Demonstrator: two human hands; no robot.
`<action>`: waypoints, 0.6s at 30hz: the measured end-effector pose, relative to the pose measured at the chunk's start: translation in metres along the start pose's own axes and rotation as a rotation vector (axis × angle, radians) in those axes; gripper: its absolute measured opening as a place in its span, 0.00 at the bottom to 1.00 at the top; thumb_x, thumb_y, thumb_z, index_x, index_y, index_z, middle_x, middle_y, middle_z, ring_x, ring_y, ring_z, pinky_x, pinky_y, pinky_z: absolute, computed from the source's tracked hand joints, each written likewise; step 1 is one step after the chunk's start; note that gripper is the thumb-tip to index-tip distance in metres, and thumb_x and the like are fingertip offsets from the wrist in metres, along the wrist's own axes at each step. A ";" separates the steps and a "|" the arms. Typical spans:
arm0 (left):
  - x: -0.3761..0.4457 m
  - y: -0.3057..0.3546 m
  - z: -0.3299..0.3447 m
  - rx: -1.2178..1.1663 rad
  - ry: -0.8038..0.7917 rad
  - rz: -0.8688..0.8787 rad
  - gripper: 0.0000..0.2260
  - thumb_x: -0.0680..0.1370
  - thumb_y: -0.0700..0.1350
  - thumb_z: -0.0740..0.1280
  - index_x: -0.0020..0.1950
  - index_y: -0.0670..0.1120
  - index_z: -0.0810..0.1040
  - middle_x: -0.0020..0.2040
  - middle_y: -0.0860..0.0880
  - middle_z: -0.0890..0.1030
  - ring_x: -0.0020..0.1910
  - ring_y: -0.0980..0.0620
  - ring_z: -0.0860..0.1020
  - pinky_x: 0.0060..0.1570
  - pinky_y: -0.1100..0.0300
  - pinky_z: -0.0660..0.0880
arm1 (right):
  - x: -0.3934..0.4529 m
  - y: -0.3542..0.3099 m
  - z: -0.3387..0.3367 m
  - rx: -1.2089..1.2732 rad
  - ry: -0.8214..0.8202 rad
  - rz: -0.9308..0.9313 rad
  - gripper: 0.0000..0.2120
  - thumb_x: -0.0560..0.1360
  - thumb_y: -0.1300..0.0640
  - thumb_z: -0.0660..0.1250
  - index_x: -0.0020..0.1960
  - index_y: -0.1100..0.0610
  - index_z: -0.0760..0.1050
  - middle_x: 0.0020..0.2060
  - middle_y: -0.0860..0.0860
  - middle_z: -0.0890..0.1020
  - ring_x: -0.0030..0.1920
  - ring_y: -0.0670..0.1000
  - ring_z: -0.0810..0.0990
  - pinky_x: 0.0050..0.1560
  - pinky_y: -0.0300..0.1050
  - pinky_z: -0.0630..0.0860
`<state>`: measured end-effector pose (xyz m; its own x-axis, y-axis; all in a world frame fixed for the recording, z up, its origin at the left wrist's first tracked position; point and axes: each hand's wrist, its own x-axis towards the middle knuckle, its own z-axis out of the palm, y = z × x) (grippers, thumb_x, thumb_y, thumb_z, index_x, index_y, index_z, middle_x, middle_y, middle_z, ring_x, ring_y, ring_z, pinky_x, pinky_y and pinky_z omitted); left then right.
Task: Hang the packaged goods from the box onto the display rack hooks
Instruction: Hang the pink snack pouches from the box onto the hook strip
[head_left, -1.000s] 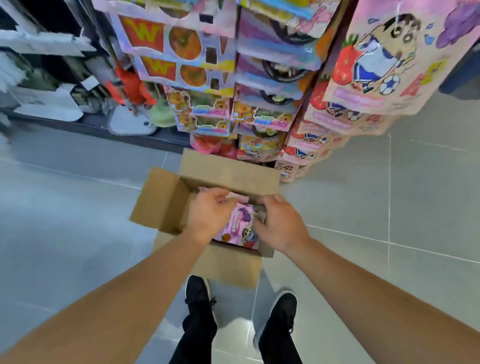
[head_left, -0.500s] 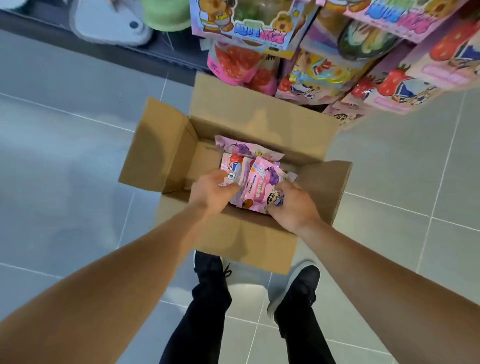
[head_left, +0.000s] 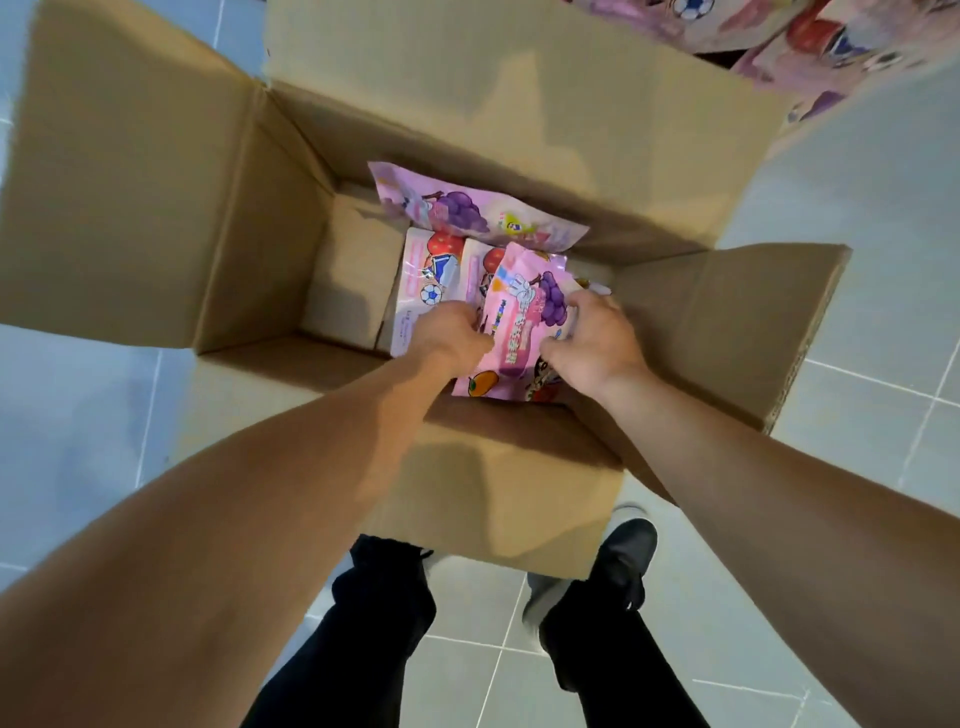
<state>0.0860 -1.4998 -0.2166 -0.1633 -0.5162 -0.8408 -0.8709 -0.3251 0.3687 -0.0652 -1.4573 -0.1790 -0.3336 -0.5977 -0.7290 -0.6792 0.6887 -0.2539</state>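
A pale grey tiled floor is seen, crossed by light grout lines. An open cardboard box is set directly on it, flaps spread outward. Two dark shoes are planted just beside the box's near side.

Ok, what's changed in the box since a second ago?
The view has dropped closer. Both hands, left and right, have gathered the pink packets and now grip them at the near side. The box stays open on the floor.
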 end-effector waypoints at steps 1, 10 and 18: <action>0.002 -0.001 0.004 -0.019 0.009 -0.001 0.08 0.77 0.43 0.67 0.53 0.42 0.80 0.52 0.43 0.82 0.53 0.45 0.79 0.45 0.57 0.73 | 0.003 0.001 0.000 -0.001 0.009 -0.003 0.27 0.73 0.56 0.70 0.71 0.54 0.67 0.67 0.54 0.71 0.67 0.54 0.71 0.64 0.42 0.68; -0.061 0.011 -0.019 0.166 0.163 0.371 0.09 0.75 0.33 0.59 0.37 0.44 0.66 0.37 0.42 0.71 0.42 0.36 0.73 0.38 0.50 0.68 | -0.033 -0.017 -0.029 0.172 0.099 -0.261 0.35 0.68 0.64 0.73 0.72 0.52 0.66 0.66 0.52 0.72 0.63 0.50 0.73 0.66 0.40 0.68; -0.150 0.022 -0.091 0.229 0.286 0.351 0.07 0.80 0.44 0.58 0.43 0.49 0.72 0.43 0.43 0.79 0.41 0.42 0.73 0.40 0.53 0.70 | -0.106 -0.055 -0.094 0.141 0.081 -0.256 0.02 0.73 0.59 0.70 0.44 0.54 0.78 0.40 0.49 0.80 0.43 0.52 0.79 0.49 0.46 0.77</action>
<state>0.1331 -1.5013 -0.0464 -0.3590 -0.7698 -0.5278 -0.8706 0.0724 0.4867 -0.0539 -1.4705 -0.0276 -0.2184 -0.7863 -0.5780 -0.6523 0.5582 -0.5128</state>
